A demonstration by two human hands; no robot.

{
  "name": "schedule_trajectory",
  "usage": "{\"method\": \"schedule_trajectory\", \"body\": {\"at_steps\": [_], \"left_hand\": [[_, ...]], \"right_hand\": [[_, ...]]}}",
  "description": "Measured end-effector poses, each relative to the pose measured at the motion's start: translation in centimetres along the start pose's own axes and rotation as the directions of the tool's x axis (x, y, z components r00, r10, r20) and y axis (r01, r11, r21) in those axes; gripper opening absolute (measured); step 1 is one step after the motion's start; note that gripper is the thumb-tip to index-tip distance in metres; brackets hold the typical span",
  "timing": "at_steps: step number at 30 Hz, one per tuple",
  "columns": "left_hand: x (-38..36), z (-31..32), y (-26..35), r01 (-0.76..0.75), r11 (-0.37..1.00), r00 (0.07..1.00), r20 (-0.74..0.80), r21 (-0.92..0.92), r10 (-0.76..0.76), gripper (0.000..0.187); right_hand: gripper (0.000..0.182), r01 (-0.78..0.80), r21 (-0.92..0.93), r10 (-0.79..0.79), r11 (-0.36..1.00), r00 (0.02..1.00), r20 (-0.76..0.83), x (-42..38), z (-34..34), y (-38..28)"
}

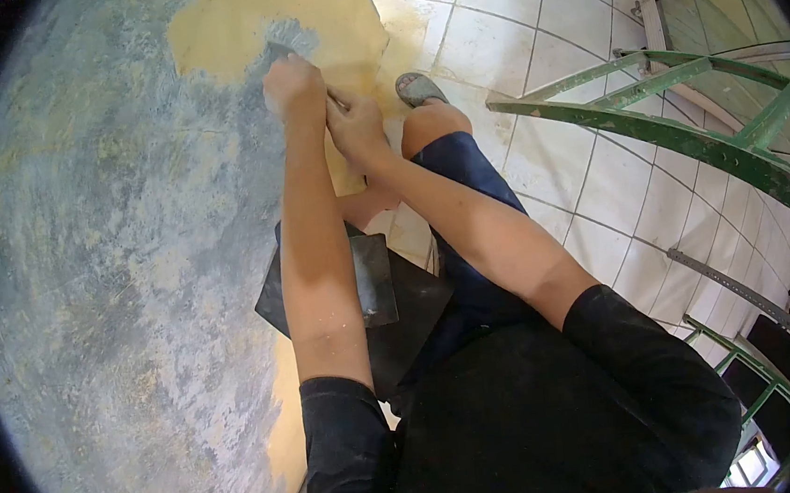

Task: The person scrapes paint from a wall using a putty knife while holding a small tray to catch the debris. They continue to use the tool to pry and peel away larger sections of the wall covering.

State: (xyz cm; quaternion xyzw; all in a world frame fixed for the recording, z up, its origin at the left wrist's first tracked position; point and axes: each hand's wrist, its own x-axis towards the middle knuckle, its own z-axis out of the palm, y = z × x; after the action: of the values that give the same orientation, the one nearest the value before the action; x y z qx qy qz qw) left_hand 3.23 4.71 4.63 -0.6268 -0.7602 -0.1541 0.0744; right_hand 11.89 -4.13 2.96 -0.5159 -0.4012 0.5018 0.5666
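Note:
My left hand (292,91) is closed around a scraper, whose grey blade (279,49) touches the wall at a rough grey patch inside the yellow area. Just below it, my right hand (357,130) is closed on the handle end (337,101) of the same tool. The wall (153,268) is mottled blue-grey, with yellow paint (244,20) at the top and a yellow strip lower down. Beneath my left forearm, a dark flat sheet (410,306) and a smaller grey plate (376,281) lie by my lap, partly covered.
White floor tiles (547,163) run along my right side. A green ladder (666,124) reaches in from the right, with more green framing (753,365) lower down. A perforated metal strip (747,300) lies between them. My sandalled foot (421,88) rests near the wall.

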Motion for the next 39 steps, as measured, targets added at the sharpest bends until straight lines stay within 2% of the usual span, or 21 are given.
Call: {"method": "schedule_trajectory", "body": {"at_steps": [1,3,6,7,9,13,15,19,21,22,24,28,30,31,33,34,36,39], "left_hand": [[-0.3,-0.1,0.0,-0.007,1.0,1.0,-0.009,-0.005,0.007,0.035],[-2.4,-1.1,0.0,0.039,0.998,0.993,-0.11,-0.058,-0.046,0.038],[-2.7,-0.4,-0.5,0.085,0.988,0.979,-0.171,-0.13,-0.107,0.043],[-2.6,0.1,-0.8,0.089,0.988,0.98,-0.168,-0.127,-0.11,0.043],[-1.6,0.1,-0.3,0.088,0.979,0.983,-0.142,-0.186,-0.116,0.043],[0.3,-0.2,0.9,0.058,0.99,0.994,-0.086,-0.127,-0.069,0.041],[0.8,-0.6,1.5,0.13,0.981,0.991,0.001,-0.145,-0.131,0.041],[-1.0,0.0,0.1,0.049,0.985,0.99,-0.122,-0.167,-0.07,0.04],[-2.2,-0.1,-0.6,0.044,0.996,0.98,-0.191,-0.076,-0.058,0.039],[-2.2,0.1,-0.8,0.045,0.996,0.98,-0.192,-0.077,-0.059,0.039],[-2.0,-0.3,-0.8,0.058,0.993,0.993,-0.099,-0.101,-0.068,0.043],[-0.6,-1.0,0.8,0.107,0.985,0.988,-0.095,-0.135,-0.121,0.042],[1.1,-0.1,1.2,0.006,0.981,0.99,-0.139,-0.195,-0.034,0.04],[1.3,0.2,1.2,0.011,0.981,0.99,-0.134,-0.193,-0.037,0.04],[1.5,-0.6,2.2,0.117,0.966,0.992,-0.028,-0.233,-0.127,0.041],[1.3,-0.5,1.9,0.117,0.965,0.991,-0.03,-0.233,-0.128,0.041],[0.5,0.5,1.1,-0.001,0.98,0.981,-0.192,-0.198,-0.038,0.044],[-1.3,-0.2,0.5,0.086,0.989,0.979,-0.173,-0.122,-0.107,0.045]], "right_hand": [[0.035,0.011,0.001,-0.011,1.0,1.0,-0.005,0.1,-0.2,-0.1],[0.035,-0.071,-0.058,0.075,0.996,0.994,0.078,-1.1,-0.8,-0.4],[0.034,-0.109,-0.109,0.121,0.988,0.986,0.115,-1.8,-1.3,-1.6],[0.034,-0.112,-0.109,0.125,0.988,0.985,0.118,-1.7,-1.2,-1.5],[0.033,-0.03,-0.017,0.031,0.999,0.999,0.045,-0.9,-0.6,-0.7],[0.033,0.004,-0.02,-0.003,1.0,1.0,0.01,0.9,-0.2,0.1],[0.032,-0.003,0.01,0.003,1.0,1.0,0.013,1.2,-0.1,-0.1],[0.032,-0.005,-0.036,0.007,0.999,0.999,0.052,-0.1,-0.8,-0.7],[0.032,-0.054,-0.088,0.063,0.995,0.993,0.103,-1.0,-1.1,-0.9],[0.032,-0.054,-0.089,0.063,0.995,0.993,0.103,-1.2,-1.1,-1.0],[0.033,-0.006,-0.061,0.011,0.998,0.996,0.084,-1.3,-1.0,-1.2],[0.032,0.001,0.017,-0.002,1.0,0.999,0.038,0.0,-0.5,-1.4],[0.032,-0.016,-0.036,0.017,0.999,0.999,0.042,1.5,-0.6,-1.7],[0.032,-0.021,-0.037,0.023,0.999,0.999,0.045,1.8,-0.6,-1.9],[0.032,-0.032,0.002,0.032,0.999,0.998,0.045,2.1,-0.8,-1.7],[0.032,-0.03,0.003,0.03,1.0,0.998,0.046,2.0,-0.7,-1.8],[0.032,0.014,-0.034,-0.013,0.999,0.999,0.035,1.7,-0.7,-1.2],[0.033,0.101,-0.044,-0.099,0.994,0.994,0.052,0.3,-0.8,-0.8]]}}
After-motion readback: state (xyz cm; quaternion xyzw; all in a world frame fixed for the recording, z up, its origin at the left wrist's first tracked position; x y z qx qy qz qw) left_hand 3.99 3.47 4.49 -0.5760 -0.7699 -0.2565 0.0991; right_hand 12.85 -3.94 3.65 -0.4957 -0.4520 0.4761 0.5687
